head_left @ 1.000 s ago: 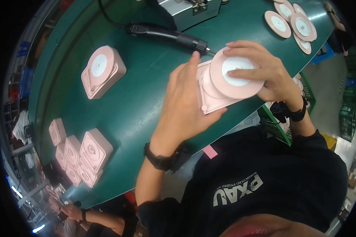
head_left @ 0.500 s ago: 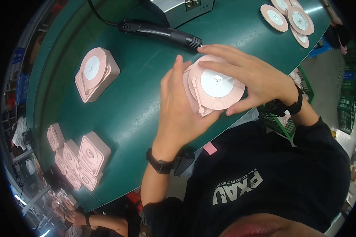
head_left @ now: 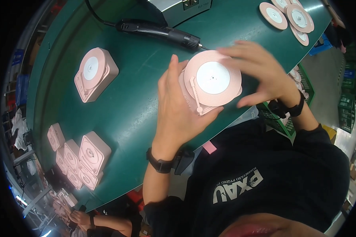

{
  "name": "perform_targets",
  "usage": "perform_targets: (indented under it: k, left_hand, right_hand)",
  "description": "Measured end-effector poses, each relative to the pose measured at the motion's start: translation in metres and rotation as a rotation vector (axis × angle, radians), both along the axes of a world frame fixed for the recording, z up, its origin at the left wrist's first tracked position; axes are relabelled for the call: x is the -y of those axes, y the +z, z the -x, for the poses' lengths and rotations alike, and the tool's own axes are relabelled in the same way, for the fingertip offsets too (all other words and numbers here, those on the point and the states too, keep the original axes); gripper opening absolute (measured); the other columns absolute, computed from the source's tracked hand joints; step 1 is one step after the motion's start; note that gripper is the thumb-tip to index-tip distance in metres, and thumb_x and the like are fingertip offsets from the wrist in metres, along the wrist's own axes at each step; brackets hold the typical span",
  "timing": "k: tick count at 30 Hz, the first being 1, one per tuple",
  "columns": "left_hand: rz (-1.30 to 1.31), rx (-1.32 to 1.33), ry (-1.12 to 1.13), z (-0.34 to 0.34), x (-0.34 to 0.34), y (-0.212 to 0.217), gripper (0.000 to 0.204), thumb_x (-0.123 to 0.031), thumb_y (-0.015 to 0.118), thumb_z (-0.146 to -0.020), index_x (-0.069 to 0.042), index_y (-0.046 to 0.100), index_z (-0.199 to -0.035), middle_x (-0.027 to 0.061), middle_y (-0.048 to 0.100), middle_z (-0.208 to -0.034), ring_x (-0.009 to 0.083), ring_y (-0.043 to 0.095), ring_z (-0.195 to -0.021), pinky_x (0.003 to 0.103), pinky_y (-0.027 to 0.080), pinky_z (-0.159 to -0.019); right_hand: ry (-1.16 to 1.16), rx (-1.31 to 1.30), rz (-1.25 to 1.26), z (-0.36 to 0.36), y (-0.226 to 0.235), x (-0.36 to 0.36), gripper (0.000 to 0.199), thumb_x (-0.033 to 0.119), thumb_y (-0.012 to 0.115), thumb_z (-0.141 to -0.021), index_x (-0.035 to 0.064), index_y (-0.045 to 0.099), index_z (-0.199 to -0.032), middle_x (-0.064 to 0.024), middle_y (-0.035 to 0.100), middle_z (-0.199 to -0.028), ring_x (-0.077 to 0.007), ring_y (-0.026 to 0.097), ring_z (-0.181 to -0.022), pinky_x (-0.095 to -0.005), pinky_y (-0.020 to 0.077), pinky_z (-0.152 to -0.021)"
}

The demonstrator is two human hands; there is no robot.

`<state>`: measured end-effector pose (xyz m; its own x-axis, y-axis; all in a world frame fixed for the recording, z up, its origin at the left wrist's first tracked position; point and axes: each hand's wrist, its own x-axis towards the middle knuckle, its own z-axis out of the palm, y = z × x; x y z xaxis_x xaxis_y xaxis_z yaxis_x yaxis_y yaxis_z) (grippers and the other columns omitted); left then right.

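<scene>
My left hand [head_left: 178, 100] grips a pink toy record player [head_left: 213, 78] by its left and near sides. The player faces up, showing a ridged pink disc with a white centre and a small pink tonearm along its left. My right hand [head_left: 257, 71] is spread just right of the disc, blurred by motion, with nothing in it; its fingertips are close to the disc's upper right edge. Just beyond the player lies a black electric screwdriver [head_left: 162, 34], its bit pointing toward the disc.
A similar assembled record player [head_left: 95, 75] stands on the green table [head_left: 134, 114] at left. Several pink housings [head_left: 93, 152] cluster near left. Loose pink discs [head_left: 273, 15] lie far right. A grey metal box [head_left: 182, 10] stands at the back. A green crate [head_left: 304, 83] is beyond the right edge.
My right hand has come off the disc, moving right and opening away from it. The record player, in my left hand, has shifted slightly left and away from me.
</scene>
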<state>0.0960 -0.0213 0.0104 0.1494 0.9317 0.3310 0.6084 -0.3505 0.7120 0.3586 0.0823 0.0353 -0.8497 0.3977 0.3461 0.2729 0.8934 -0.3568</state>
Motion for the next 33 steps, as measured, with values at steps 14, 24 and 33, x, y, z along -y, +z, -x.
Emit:
perform_targets:
  k: [14,24,33]
  left_hand:
    - [-0.035,-0.048,-0.003,0.003,0.001,0.004,0.124,-0.022,0.097,-0.064,0.008,0.024,-0.160,0.0248,0.051,-0.146,0.0435,0.046,-0.135,0.051,0.040,-0.115]
    - [0.060,-0.515,0.386,0.073,0.026,0.047,0.093,-0.041,0.079,-0.088,0.002,0.036,-0.158,0.0309,0.036,-0.161,0.0472,0.031,-0.151,0.054,0.026,-0.124]
    - [0.399,-0.890,0.914,0.232,0.129,0.022,0.079,-0.054,0.063,-0.099,0.000,0.045,-0.155,0.0263,0.039,-0.164,0.0434,0.032,-0.153,0.057,0.023,-0.125]
  right_hand:
    - [-0.824,0.318,-0.315,-0.113,-0.040,-0.088,0.069,0.029,0.077,-0.092,0.0105,0.051,-0.153,-0.0197,0.053,-0.155,-0.0374,0.048,-0.144,-0.0513,0.0318,-0.123]
    - [-0.617,0.120,0.099,-0.090,-0.016,-0.045,0.069,0.037,0.078,-0.090,0.0110,0.055,-0.150,-0.0227,0.046,-0.159,-0.0425,0.040,-0.149,-0.0574,0.0224,-0.128]
    - [-0.607,0.093,0.061,-0.079,-0.022,-0.041,0.070,0.041,0.082,-0.086,0.0110,0.059,-0.145,-0.0262,0.046,-0.157,-0.0437,0.041,-0.148,-0.0579,0.0218,-0.127]
